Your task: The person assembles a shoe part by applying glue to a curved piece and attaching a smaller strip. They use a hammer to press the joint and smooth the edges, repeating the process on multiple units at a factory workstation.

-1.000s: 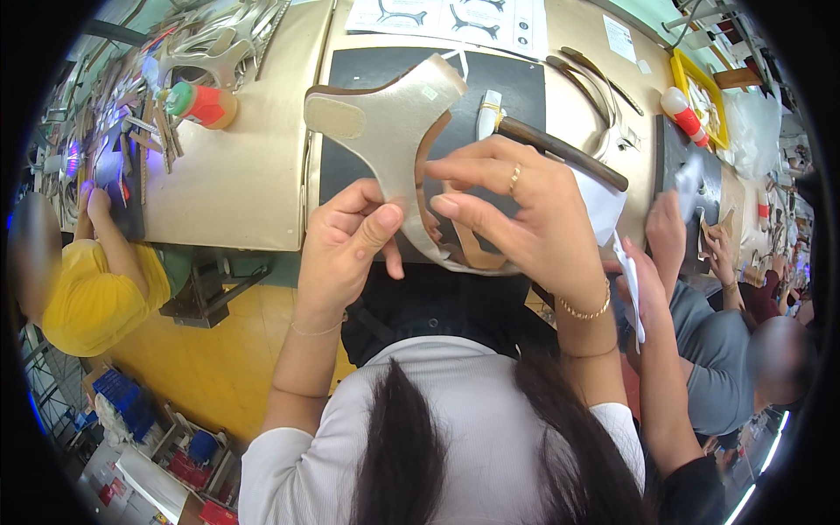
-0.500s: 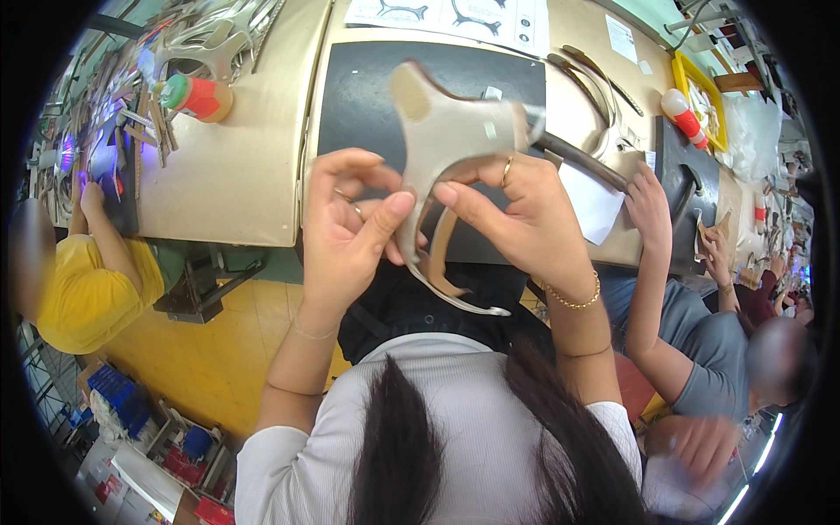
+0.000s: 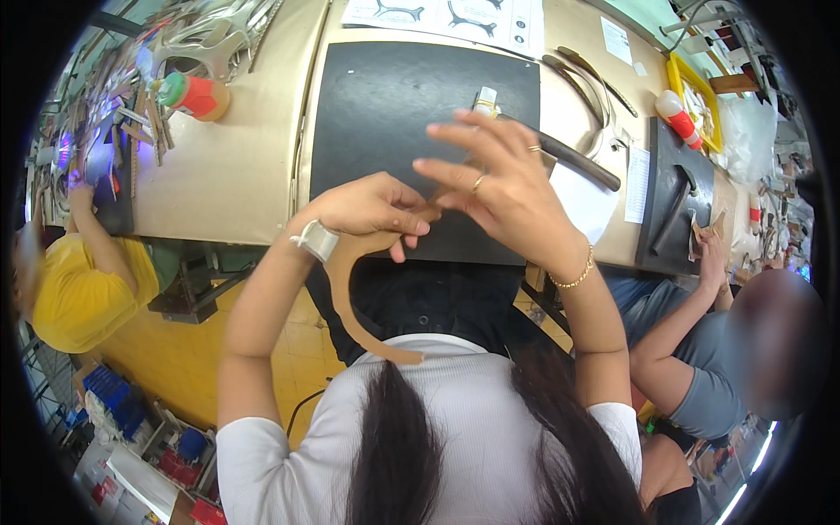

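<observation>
1. While both hands work at the table (image 3: 236, 166), a yellow bin (image 3: 720, 131) sits at the far right with white things in it.
2. Near the bin is a bottle (image 3: 679, 118) with a red band, and just beside the bin is a clear bag (image 3: 750, 122); I cannot tell what is in the bag.
3. At the left is a green-topped bottle (image 3: 197, 96) with a red label and something orange inside.
4. Down on the left is a blue crate (image 3: 114, 394), with something white by it.
5. The tan strap (image 3: 341, 280) is in front of the person, over the near edge of the black mat (image 3: 376, 105).
6. Its long way is a curve: it starts by the hands, bends down toward the body, and its low tip points right, by the white shirt (image 3: 464, 420).
7. One short end, with a pale tab (image 3: 315, 241), points left over the left wrist.
8. The left hand (image 3: 381, 210) pinches the strap between thumb and fingers.
9. The right hand (image 3: 503, 179) has its fingers spread wide by the strap; I cannot tell if its thumb grips it.
10. A hammer (image 3: 577, 162) lies past the right hand, near white paper (image 3: 582, 201).
11. The floor (image 3: 227, 359) is yellow. One person in yellow (image 3: 96, 289) is at the left, and one in gray-blue (image 3: 700, 376) is at the right.
</observation>
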Tool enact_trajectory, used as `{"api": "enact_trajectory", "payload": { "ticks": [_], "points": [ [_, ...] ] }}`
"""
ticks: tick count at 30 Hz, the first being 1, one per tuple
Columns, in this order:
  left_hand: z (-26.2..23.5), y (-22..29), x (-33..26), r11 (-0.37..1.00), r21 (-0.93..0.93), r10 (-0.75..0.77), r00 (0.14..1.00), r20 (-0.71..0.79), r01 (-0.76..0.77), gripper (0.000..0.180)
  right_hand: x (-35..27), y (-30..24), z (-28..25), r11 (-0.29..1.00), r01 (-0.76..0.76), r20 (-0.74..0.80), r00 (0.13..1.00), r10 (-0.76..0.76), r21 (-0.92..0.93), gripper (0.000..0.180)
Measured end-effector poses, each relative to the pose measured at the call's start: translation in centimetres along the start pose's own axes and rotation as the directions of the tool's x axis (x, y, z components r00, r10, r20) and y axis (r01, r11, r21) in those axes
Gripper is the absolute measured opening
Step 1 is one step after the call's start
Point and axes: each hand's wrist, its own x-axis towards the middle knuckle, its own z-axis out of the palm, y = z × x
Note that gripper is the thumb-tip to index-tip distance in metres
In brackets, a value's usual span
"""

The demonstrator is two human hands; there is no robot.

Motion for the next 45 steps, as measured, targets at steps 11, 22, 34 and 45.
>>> {"api": "enact_trajectory", "payload": {
  "ticks": [11,22,34,45],
  "points": [
    [-7.4,3.2,-4.7,0.925,0.264,0.376,0.568,-0.733,-0.271,0.031,-4.6,2.9,3.8,0.944,-0.325,0.301,0.908,0.293,0.062,0.015],
    [9.0,-3.3,1.1,0.402,0.892,0.865,0.405,-0.296,-0.208,0.023,-5.1,1.8,4.9,0.969,-0.226,0.041,0.972,0.231,-0.103,0.017],
    [4.6,-2.7,4.0,0.705,0.708,0.561,0.65,-0.513,-0.05,0.019,-4.6,3.5,4.8,0.973,-0.202,0.185,0.966,0.179,0.114,0.018],
    [4.2,-4.2,3.9,0.479,0.848,0.787,0.538,-0.301,-0.225,0.011,-5.3,3.3,5.5,0.996,-0.076,0.054,0.996,0.074,0.043,0.008]
  ]
}}
